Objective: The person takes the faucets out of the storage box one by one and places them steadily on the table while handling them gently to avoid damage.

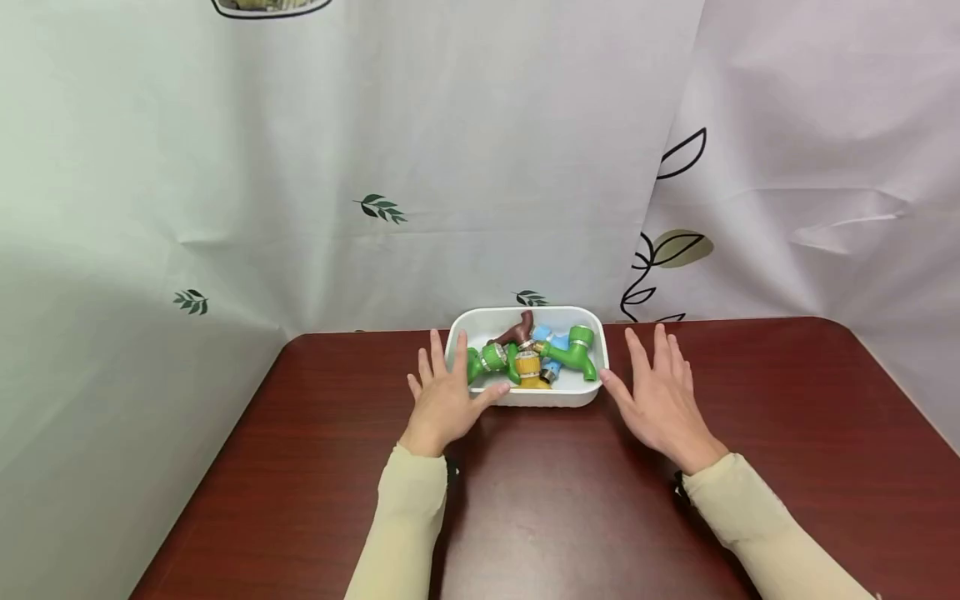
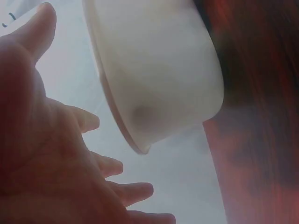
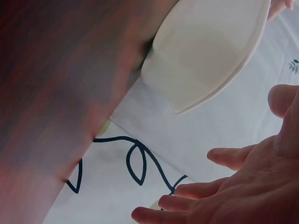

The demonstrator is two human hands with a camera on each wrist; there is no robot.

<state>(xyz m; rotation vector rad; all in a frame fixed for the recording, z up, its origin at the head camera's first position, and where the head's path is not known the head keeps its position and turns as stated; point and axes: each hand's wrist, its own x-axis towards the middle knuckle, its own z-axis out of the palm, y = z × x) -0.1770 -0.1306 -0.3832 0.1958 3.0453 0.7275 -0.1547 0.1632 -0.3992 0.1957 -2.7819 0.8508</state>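
A white plastic tray stands at the table's far edge, filled with toy-like faucets. Two of them are green, one at the right and one at the left; a brown faucet, a yellow faucet and a blue faucet lie among them, partly overlapped. My left hand is spread with straight fingers at the tray's left end, overlapping its corner in the head view. Beyond the right end, my right hand is spread likewise, its thumb near the rim. Both wrist views show the palms facing the tray's outer wall.
The dark red wooden table spreads out in front of the tray and to both sides. Right behind it hangs a pale curtain with leaf prints, which also runs along the left and right sides.
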